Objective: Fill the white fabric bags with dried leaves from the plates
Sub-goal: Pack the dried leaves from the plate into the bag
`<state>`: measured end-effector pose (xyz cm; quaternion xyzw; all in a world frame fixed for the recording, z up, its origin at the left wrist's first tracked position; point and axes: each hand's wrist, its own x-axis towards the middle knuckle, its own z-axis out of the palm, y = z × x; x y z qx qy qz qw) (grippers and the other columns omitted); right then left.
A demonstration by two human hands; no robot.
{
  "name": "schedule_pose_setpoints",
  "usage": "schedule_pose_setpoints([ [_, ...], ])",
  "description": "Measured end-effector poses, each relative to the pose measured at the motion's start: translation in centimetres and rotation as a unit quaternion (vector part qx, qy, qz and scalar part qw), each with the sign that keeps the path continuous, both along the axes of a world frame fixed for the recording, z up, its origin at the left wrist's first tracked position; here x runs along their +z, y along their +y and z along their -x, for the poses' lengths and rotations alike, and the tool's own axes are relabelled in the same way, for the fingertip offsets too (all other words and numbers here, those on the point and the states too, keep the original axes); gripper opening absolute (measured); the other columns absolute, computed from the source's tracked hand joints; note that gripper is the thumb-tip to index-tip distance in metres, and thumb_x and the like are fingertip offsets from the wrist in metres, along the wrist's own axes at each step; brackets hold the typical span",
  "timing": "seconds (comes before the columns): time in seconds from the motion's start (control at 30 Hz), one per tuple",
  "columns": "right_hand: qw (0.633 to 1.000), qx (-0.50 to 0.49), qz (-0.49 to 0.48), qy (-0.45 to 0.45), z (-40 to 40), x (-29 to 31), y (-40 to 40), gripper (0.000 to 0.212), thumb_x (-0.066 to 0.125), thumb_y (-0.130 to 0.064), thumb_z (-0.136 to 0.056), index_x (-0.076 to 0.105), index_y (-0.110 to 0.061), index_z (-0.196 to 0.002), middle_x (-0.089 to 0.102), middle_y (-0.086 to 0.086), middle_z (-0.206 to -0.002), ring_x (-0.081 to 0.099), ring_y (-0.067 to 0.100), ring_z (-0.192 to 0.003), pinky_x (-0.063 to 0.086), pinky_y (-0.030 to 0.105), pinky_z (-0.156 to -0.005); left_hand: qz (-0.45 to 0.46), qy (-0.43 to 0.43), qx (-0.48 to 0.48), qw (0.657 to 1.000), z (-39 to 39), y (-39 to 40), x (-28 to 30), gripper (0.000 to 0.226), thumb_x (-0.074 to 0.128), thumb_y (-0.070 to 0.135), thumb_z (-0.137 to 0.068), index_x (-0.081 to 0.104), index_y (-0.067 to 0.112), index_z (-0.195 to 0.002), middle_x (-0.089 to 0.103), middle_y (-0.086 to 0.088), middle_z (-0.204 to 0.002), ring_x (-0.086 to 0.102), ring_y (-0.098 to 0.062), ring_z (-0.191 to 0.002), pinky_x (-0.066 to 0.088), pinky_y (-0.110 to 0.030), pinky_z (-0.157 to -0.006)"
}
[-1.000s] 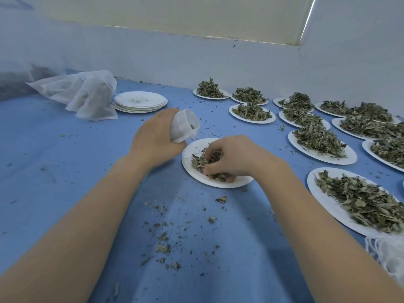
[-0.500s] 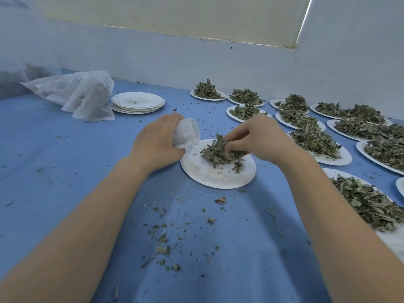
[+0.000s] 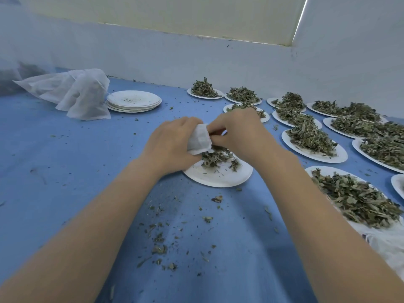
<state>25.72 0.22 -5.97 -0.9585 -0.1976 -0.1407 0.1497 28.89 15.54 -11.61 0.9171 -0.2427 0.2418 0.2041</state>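
**Stuffing leaves into a little bag**

Left hand wrapped around a small white fabric bag, grip closed on it, just above a white plate. Right hand pinching dried leaves at the bag's mouth, fingers curled tight. Some leaves left on the plate below. Filling step, partway done, by the look of it. Next: push the pinch in deep, keep the mouth open, then scoop more. Many full plates waiting on the right of the blue tabletop.

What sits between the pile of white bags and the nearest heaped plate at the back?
In the head view, a stack of emptied plates sits between the bag pile and the heaped plate, then blue tabletop.
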Motion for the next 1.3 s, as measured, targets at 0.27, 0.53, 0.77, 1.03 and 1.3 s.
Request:
schedule_pose_setpoints([
  [0.27, 0.967, 0.06, -0.234, 0.087, 0.0, -0.7, -0.5, 0.032, 0.068, 0.0, -0.077, 0.073, -0.022, -0.099, 0.073, -0.002, -0.097, 0.066, 0.005, -0.093, 0.052, 0.033, -0.09, 0.065, 0.013, 0.011, 0.998, 0.0, -0.2, 0.3, 0.054, 0.074, 0.037, -0.071, 0.051, 0.02, -0.116, 0.06, 0.0, -0.104, 0.055, -0.025, -0.091, 0.045, -0.037, -0.073],
  [0.53, 0.936, -0.02, -0.351, 0.02, -0.7, -2.3, 0.4, 0.023, 0.071, -0.003, -0.072, 0.064, -0.024, -0.079, 0.064, -0.013, -0.077, 0.065, 0.002, -0.069, 0.047, 0.011, -0.057, 0.042, -0.021, 0.013, 0.999, 0.3, -0.4, 0.3, 0.054, 0.072, 0.036, -0.07, 0.054, 0.015, -0.116, 0.062, -0.002, -0.103, 0.056, -0.026, -0.09, 0.034, -0.028, -0.069],
  [0.77, 0.917, 0.016, -0.383, 0.106, -0.8, -3.1, 0.6, 0.016, 0.069, -0.008, -0.08, 0.069, -0.023, -0.086, 0.07, -0.006, -0.082, 0.065, 0.006, -0.075, 0.054, 0.022, -0.069, 0.007, -0.061, 0.028, 0.998, 0.5, -0.5, -0.2, 0.06, 0.077, 0.035, -0.068, 0.056, 0.008, -0.117, 0.064, -0.008, -0.105, 0.058, -0.03, -0.09, 0.028, -0.027, -0.069],
  [1.03, 0.899, 0.075, -0.38, 0.207, -0.8, -2.0, -1.0, 0.04, 0.059, 0.009, -0.081, 0.067, -0.013, -0.113, 0.072, 0.002, -0.103, 0.066, 0.019, -0.101, 0.053, 0.039, -0.09, 0.041, 0.003, 0.036, 0.998, 0.0, -0.1, 0.0, 0.058, 0.069, 0.042, -0.072, 0.049, 0.018, -0.121, 0.059, -0.001, -0.112, 0.055, -0.026, -0.096, 0.032, -0.028, -0.07],
  [1.3, 0.925, -0.014, -0.375, 0.064, -0.9, -2.4, 0.2, 0.019, 0.072, -0.007, -0.075, 0.072, -0.026, -0.076, 0.07, -0.007, -0.072, 0.067, 0.008, -0.072, 0.057, 0.03, -0.073, 0.06, 0.002, 0.019, 0.998, 0.3, -0.8, 0.2, 0.052, 0.072, 0.041, -0.072, 0.054, 0.018, -0.116, 0.061, 0.0, -0.107, 0.056, -0.023, -0.093, 0.042, -0.031, -0.074],
])
